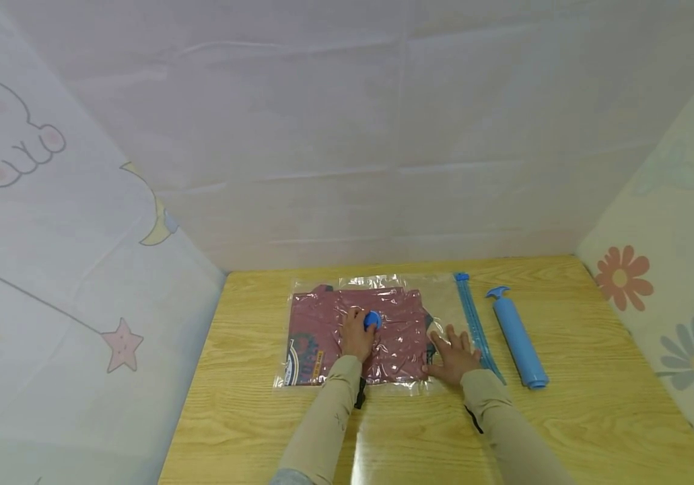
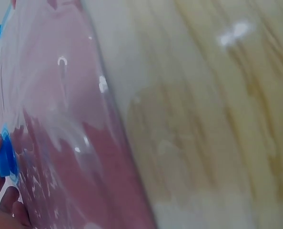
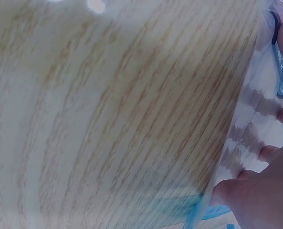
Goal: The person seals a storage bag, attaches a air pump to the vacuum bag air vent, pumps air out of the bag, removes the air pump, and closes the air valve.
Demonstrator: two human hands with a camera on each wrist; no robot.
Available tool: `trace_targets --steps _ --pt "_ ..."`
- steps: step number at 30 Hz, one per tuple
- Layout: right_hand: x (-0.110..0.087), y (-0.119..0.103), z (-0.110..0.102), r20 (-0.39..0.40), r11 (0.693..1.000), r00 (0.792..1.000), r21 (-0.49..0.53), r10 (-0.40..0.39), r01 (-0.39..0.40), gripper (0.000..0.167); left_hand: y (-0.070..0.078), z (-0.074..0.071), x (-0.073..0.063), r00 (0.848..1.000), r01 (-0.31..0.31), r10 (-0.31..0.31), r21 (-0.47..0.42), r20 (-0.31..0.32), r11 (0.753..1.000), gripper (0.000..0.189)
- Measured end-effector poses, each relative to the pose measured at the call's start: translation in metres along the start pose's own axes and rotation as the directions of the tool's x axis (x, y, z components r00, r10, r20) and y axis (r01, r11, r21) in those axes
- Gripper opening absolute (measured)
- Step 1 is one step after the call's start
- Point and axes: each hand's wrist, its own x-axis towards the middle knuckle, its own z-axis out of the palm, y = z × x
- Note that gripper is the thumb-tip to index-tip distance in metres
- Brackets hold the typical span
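Note:
A clear vacuum storage bag (image 1: 443,303) lies flat on the wooden table, with a folded dark-pink garment (image 1: 395,357) inside it. My left hand (image 1: 356,337) pinches the round blue valve cap (image 1: 373,319) near the bag's middle. The left wrist view shows thumb and fingers at the sides of this cap (image 2: 7,155). Spread on the bag between garment and zipper is my right hand (image 1: 457,357), fingers extended over the plastic. The blue zipper strip (image 1: 474,320) runs down the bag's right end, a blue slider (image 1: 462,277) at its top.
To the right of the bag, a blue hand pump (image 1: 519,340) lies on the table (image 1: 244,343), handle toward the back. Patterned cloth walls (image 1: 347,188) enclose the table at the back and both sides.

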Motion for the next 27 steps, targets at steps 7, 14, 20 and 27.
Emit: trace_targets --steps 7,14,20,27 --pt "-0.0003 0.0001 -0.0001 -0.001 1.000 1.000 -0.005 0.001 -0.001 0.090 -0.0004 0.0008 0.0003 1.000 0.009 -0.009 0.018 0.010 1.000 0.037" --pt "-0.0016 -0.0029 -0.0019 0.013 1.000 1.000 0.013 0.007 -0.007 0.089 -0.0018 0.0037 0.0006 0.998 0.062 -0.062 0.014 0.024 0.998 0.041" --pt "-0.0016 -0.0036 -0.0022 0.018 1.000 1.000 0.012 0.002 -0.002 0.089 0.0019 -0.0008 -0.0003 0.996 0.084 -0.083 -0.014 0.032 0.996 0.040" --pt "-0.0029 -0.0058 -0.0049 0.018 1.000 1.000 0.015 0.005 -0.005 0.088 0.0015 -0.0001 0.0002 0.999 0.050 -0.050 0.010 0.021 0.999 0.038"
